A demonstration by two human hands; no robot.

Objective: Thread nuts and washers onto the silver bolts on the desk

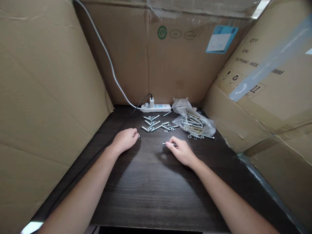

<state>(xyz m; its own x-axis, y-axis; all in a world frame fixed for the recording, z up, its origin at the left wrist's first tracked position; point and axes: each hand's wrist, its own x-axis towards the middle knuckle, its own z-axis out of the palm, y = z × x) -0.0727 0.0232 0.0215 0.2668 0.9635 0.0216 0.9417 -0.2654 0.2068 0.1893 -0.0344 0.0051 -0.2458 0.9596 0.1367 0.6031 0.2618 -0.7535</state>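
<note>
My left hand (125, 139) rests on the dark wooden table (146, 195), fingers curled round a small shiny metal piece at its fingertips. My right hand (181, 151) lies to the right of it and pinches a silver bolt (167, 143) that points left. Just beyond both hands lies a loose scatter of bolts, nuts and washers (156, 125). A clear plastic bag (192, 122) with several more bolts sits to the right of that scatter.
Cardboard walls (48, 97) close in the table on the left, back and right. A white power strip (156, 106) with a plugged-in adapter lies at the back, its white cable (107, 55) running up the back wall.
</note>
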